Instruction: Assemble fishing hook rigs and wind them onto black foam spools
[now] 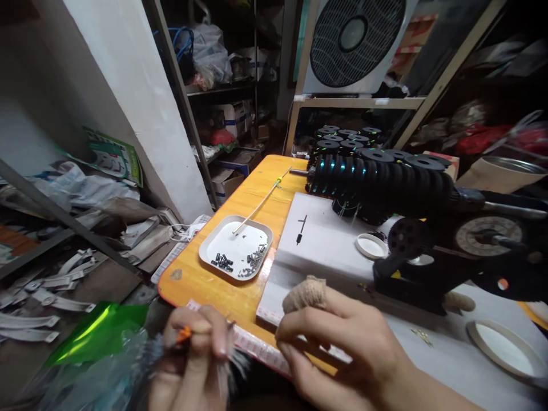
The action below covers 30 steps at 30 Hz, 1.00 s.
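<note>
My left hand (194, 354), low in front of me, is closed around a bundle of fine grey-white strands (240, 365). A small orange piece (184, 334) pokes out between its fingers. To its right, my right hand (342, 348) is held over the table's front edge, with thumb and fingers pinched together. Whatever may be in that pinch is hidden. Tan tape (306, 294) wraps one of its fingers. Beyond the hands, a white tray (206, 242) holds small black cylinders (222, 262) and grey metal bits (257, 260), and a thin stick (261, 202) leans on its rim.
A black machine with a ribbed roller (385, 177) stands at the right on a pale board (295, 268). Small black parts (299, 238) and round lids (507, 348) lie on that board. The orange table (184, 274) ends at the left, beside a green bag (98, 331). A fan (357, 43) stands behind.
</note>
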Tool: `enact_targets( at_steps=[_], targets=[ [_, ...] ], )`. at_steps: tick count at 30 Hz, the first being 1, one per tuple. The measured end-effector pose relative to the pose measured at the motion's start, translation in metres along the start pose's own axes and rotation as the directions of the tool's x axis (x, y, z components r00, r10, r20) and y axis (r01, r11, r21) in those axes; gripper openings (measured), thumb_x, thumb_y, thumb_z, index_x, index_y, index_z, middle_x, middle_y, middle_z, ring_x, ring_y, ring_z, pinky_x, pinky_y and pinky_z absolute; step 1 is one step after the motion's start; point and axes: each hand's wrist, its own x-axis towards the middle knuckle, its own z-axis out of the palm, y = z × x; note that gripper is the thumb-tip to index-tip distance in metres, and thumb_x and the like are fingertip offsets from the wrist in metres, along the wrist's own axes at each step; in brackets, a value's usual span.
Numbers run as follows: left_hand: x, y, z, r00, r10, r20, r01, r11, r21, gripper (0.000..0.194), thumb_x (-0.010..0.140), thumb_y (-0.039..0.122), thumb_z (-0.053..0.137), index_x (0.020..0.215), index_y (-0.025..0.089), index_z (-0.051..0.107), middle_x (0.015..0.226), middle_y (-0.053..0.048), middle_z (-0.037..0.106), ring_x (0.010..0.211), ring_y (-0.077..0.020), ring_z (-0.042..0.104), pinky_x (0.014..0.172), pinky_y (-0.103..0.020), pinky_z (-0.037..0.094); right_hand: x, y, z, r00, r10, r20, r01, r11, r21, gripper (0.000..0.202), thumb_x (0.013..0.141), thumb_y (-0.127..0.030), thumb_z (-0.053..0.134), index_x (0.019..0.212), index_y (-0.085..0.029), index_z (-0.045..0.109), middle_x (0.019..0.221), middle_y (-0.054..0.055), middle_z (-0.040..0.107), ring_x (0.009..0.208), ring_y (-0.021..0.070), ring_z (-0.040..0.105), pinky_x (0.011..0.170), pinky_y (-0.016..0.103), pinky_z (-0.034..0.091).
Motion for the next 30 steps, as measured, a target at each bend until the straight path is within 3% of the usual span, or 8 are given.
enact_targets(
  at_steps=[2, 5, 8, 11, 21, 23, 26, 30],
  targets=[
    [0.02, 0.011, -0.017, 0.993, 0.115, 0.013, -0.114, 0.953, 0.279, 0.037, 0.077, 0.049, 0.081, 0.07, 0.024, 0.056, 0.06, 0.006, 0.058, 0.058, -0.0123, 0.056, 0.064, -0.022, 0.053, 0.002, 0.003, -0.003, 0.998, -0.028, -0.063, 0.025, 0.999, -0.043, 0.016, 0.085, -0.001, 0.057, 0.083, -0.011, 0.068, 0.078, 0.007, 0.06, 0.067, 0.0107, 0.055, 0.056, 0.018, 0.046],
    [0.053, 0.023, -0.037, 0.965, 0.13, 0.227, -0.26, 0.58, 0.772, 0.022, 0.082, 0.045, 0.073, 0.078, 0.025, 0.066, 0.071, 0.001, 0.072, 0.066, -0.0191, 0.065, 0.063, -0.026, 0.051, 0.006, 0.005, -0.008, 0.995, -0.03, -0.097, 0.022, 0.996, -0.083, 0.015, 0.083, -0.002, 0.055, 0.081, -0.015, 0.063, 0.074, 0.002, 0.057, 0.064, 0.0092, 0.051, 0.056, 0.018, 0.043],
    [0.079, 0.022, -0.04, 0.901, -0.078, 0.427, -0.395, 0.262, 0.881, 0.013, 0.088, 0.035, 0.061, 0.084, 0.025, 0.068, 0.075, -0.002, 0.076, 0.07, -0.0245, 0.07, 0.063, -0.031, 0.048, 0.008, 0.002, -0.011, 0.996, 0.046, -0.075, -0.051, 0.996, -0.078, 0.016, 0.083, -0.003, 0.055, 0.079, -0.018, 0.058, 0.071, -0.001, 0.057, 0.064, 0.0085, 0.051, 0.055, 0.016, 0.042],
    [0.097, 0.01, -0.027, 0.874, -0.117, 0.472, -0.453, 0.16, 0.877, 0.012, 0.091, 0.027, 0.055, 0.086, 0.024, 0.066, 0.078, -0.005, 0.076, 0.076, -0.0287, 0.07, 0.067, -0.035, 0.046, 0.008, 0.0, -0.011, 0.992, 0.103, -0.071, -0.108, 0.992, -0.068, 0.015, 0.083, -0.005, 0.057, 0.076, -0.019, 0.06, 0.072, -0.001, 0.058, 0.064, 0.0082, 0.052, 0.053, 0.015, 0.041],
    [0.092, 0.001, -0.03, 0.876, 0.217, 0.43, -0.477, 0.258, 0.84, 0.063, 0.089, 0.038, 0.067, 0.143, 0.024, 0.039, 0.144, -0.015, 0.042, 0.081, -0.0196, 0.062, 0.084, -0.04, 0.051, 0.004, 0.012, -0.006, 0.987, 0.154, -0.051, -0.156, 0.987, -0.048, 0.015, 0.087, -0.015, 0.068, 0.081, -0.019, 0.081, 0.063, 0.0, 0.052, 0.059, 0.0098, 0.05, 0.051, 0.021, 0.036],
    [0.078, 0.004, -0.034, 0.859, 0.311, 0.407, -0.494, 0.297, 0.817, 0.05, 0.091, 0.037, 0.065, 0.135, 0.025, 0.044, 0.144, -0.013, 0.039, 0.093, -0.0209, 0.061, 0.092, -0.039, 0.048, 0.002, 0.013, -0.005, 0.984, 0.167, -0.067, -0.17, 0.985, -0.036, 0.015, 0.088, -0.016, 0.067, 0.083, -0.019, 0.081, 0.062, 0.0, 0.051, 0.057, 0.0096, 0.049, 0.049, 0.021, 0.034],
    [0.051, 0.005, -0.029, 0.922, 0.267, 0.279, -0.385, 0.574, 0.723, 0.021, 0.098, 0.037, 0.056, 0.116, 0.027, 0.055, 0.127, -0.005, 0.051, 0.105, -0.0185, 0.058, 0.09, -0.027, 0.048, 0.001, 0.012, -0.002, 0.983, 0.145, -0.114, -0.146, 0.989, -0.001, 0.013, 0.088, -0.015, 0.067, 0.083, -0.016, 0.08, 0.062, 0.001, 0.057, 0.056, 0.0091, 0.051, 0.049, 0.02, 0.035],
    [0.013, -0.005, -0.004, 0.987, -0.088, 0.133, 0.037, 0.938, 0.345, 0.023, 0.089, 0.046, 0.069, 0.088, 0.024, 0.066, 0.089, 0.001, 0.064, 0.06, -0.0095, 0.051, 0.06, -0.02, 0.048, 0.001, 0.012, 0.004, 0.978, 0.152, -0.145, -0.138, 0.985, 0.101, 0.013, 0.089, -0.015, 0.067, 0.082, -0.013, 0.077, 0.067, 0.004, 0.065, 0.058, 0.0103, 0.056, 0.049, 0.02, 0.041]
  ],
)
